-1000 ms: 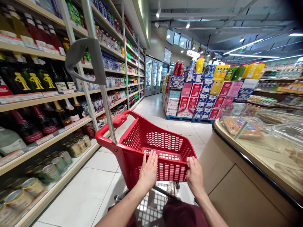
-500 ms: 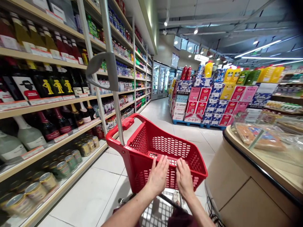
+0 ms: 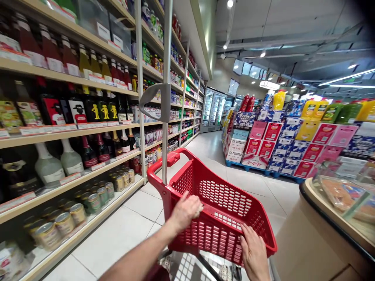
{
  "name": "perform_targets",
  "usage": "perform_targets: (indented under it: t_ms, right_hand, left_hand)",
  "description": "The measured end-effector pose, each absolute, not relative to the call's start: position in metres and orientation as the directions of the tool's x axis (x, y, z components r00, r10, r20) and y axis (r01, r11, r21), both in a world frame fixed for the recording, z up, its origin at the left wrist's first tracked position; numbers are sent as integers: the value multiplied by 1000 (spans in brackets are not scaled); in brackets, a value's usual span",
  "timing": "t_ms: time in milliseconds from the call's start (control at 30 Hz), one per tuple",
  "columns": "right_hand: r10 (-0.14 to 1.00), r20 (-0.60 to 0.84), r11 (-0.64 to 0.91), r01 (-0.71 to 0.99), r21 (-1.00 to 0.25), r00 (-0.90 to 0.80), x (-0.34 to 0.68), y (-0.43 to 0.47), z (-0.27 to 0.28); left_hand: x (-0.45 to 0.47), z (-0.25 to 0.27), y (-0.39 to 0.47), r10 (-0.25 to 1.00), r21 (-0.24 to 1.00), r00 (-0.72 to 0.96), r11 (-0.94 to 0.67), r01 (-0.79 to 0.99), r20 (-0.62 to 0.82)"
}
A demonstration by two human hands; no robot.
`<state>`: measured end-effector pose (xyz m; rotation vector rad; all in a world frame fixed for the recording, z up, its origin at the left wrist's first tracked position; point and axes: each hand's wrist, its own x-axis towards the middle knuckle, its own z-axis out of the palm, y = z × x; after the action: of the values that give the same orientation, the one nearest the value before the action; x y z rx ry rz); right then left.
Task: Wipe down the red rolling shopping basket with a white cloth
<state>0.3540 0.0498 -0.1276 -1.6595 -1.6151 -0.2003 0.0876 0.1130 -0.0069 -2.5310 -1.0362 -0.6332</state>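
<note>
Red basket [image 3: 218, 235] lies at twelve o'clock, long axis ten to four; the left hand [image 3: 186, 210], nearer its ten-o'clock end, has its grip curled on a pale wad [image 3: 200, 210], the right hand's [image 3: 254, 248] fingers straight at the rim [image 3: 227, 227]

The one view looks from the wearer's head, facing forward and down the aisle; left hand [image 3: 185, 211], right hand [image 3: 254, 249] and cart [image 3: 217, 228] lie close below, shelves [image 3: 67, 135] run along the left, boxes [image 3: 267, 145] stand farther off

Both hands [image 3: 186, 210] [image 3: 253, 249] at red cart [image 3: 218, 221]
</note>
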Motion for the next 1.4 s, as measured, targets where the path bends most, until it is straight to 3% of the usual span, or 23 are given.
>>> perform_targets:
  t_ms: [100, 233, 400, 467, 600, 700, 900, 1067, 1167, 1300, 1400]
  right_hand:
    - [724, 667, 112, 923, -367, 177, 355, 48, -138]
    - [699, 701, 133, 936, -325, 144, 360, 52, -143]
    - [726, 678, 133, 942, -308, 119, 374, 57, -155]
    - [722, 679, 118, 943, -310, 133, 378, 60, -161]
    - [696, 710, 143, 949, -282, 106, 379, 66, -167]
    - [680, 726, 163, 946, -281, 99, 378, 68, -162]
    - [770, 606, 157, 861, -483, 200, 380, 66, -134]
    - [866, 408, 56, 754, -655, 290, 381, 65, -109]
    - [869, 366, 6, 733, -681, 333, 379, 65, -101]
    - [859, 361, -27, 736, -676, 363, 381, 67, -97]
    - [856, 380, -16, 753, -658, 350, 386, 68, -98]
  left_hand:
    - [30, 20, 108, 523, -241, 669, -663, 709, 529]
    - [4, 67, 105, 313, -373, 730, -698, 611, 608]
    - [-22, 172, 137, 244, -335, 561, -594, 731, 791]
    - [-33, 190, 147, 188, -375, 567, -580, 723, 802]
    - [-49, 144, 139, 120, -521, 736, -631, 574, 666]
    - [-56, 111, 132, 83, -548, 797, -684, 482, 598]
    - [-45, 156, 166, 108, -440, 605, -587, 679, 789]
    - [-33, 83, 166, 81, -523, 778, -696, 491, 623]
    - [-34, 46, 160, 126, -488, 796, -730, 478, 592]
    - [-31, 63, 166, 114, -468, 756, -723, 508, 645]
    - [-25, 60, 163, 89, -444, 785, -784, 435, 613]
